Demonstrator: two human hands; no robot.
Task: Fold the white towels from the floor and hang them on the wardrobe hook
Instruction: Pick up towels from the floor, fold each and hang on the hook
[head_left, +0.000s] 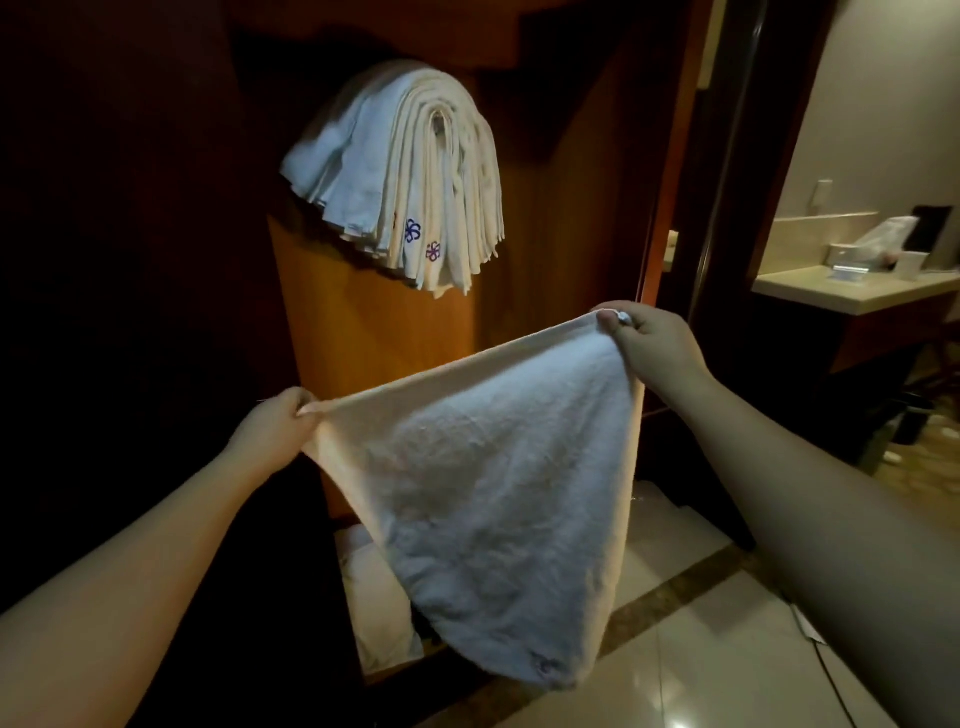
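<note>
A white towel (498, 488) hangs stretched between my hands in front of the wooden wardrobe (363, 332). My left hand (275, 426) pinches its left top corner. My right hand (649, 343) pinches the right top corner, held higher. The towel's lower part sags down to a rounded end above the floor. Above it, several folded white towels (415, 171) with small purple flower marks hang draped over a hook on the wardrobe; the hook itself is hidden by them. More white cloth (374, 587) lies on the floor behind the held towel.
A dark door frame (722, 182) stands to the right of the wardrobe. Beyond it is a bathroom counter (852, 291) with small items. The tiled floor (701, 665) has a dark stripe, and a thin cable (826, 670) lies at the right.
</note>
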